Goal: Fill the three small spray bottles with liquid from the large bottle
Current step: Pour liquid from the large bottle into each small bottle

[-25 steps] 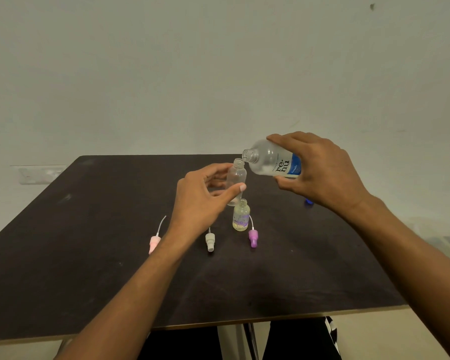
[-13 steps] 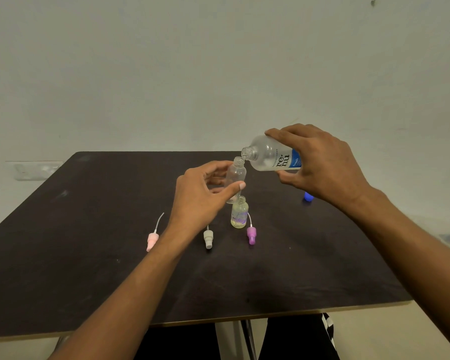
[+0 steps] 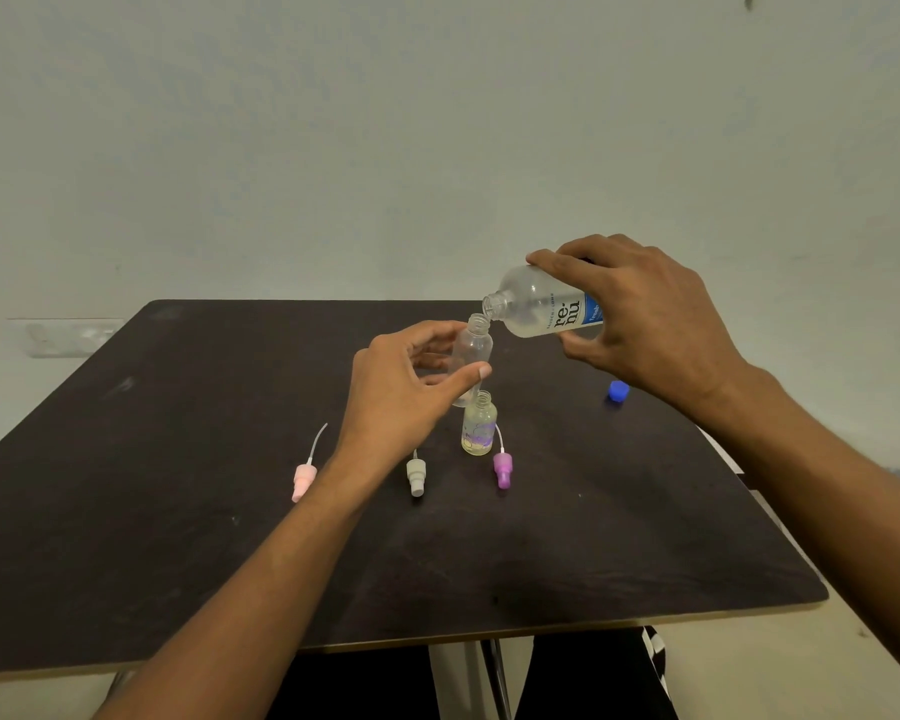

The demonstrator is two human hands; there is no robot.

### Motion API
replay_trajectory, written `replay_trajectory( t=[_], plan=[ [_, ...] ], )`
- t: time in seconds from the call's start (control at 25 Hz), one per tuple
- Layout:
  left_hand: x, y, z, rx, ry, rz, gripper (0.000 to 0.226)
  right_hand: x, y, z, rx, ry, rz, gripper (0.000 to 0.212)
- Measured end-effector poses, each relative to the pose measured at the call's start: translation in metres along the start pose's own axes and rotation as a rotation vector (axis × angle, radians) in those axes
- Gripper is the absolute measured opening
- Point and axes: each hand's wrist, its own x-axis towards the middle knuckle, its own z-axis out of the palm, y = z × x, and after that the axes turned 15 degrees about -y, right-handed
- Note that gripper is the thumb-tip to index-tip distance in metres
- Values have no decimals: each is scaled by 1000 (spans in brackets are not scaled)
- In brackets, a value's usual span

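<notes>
Here, in the head view, my right hand (image 3: 645, 324) was clamped on the large bottle (image 3: 536, 304), fingers over its top side and thumb beneath, wrapped round the end with the blue label. That bottle lay almost level above the far part of the dark table (image 3: 178, 459). Its long axis ran left to right, and the uncapped neck pointed to my left and dipped slightly. Its mouth sat just beside and a little above the mouth of the small clear bottle (image 3: 471, 350). I held that bottle in my left hand (image 3: 401, 392), thumb on the near side and fingers curled round the far side. It stood close to upright, long axis vertical, open mouth up; I could not tell whether its base touched the table. Just in front of it a second small bottle (image 3: 479, 426), with yellowish liquid inside and a purple print, stood upright on the table, uncapped. Three spray heads lay nearer to me in a loose row, each with its thin tube pointing away: a pink spray head (image 3: 302, 478) to the left, a white spray head (image 3: 415, 475) in the middle, and a purple spray head (image 3: 503, 467) beside the second bottle. A blue cap (image 3: 618, 391) rested on the table under my right wrist.
</notes>
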Motion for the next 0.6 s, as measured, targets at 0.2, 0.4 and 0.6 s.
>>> replay_trajectory(
  t=[0.2,0.4,0.6],
  plan=[
    [1,-2,1,4,4,-2,46,1,0,-3,-23,15,-10,70],
    [0,-2,2,9,0,-1,46,1,1,-3,-41,11,-15,71],
    [1,-1,3,13,-4,-3,44,2,2,-2,-65,14,-17,74]
  ],
)
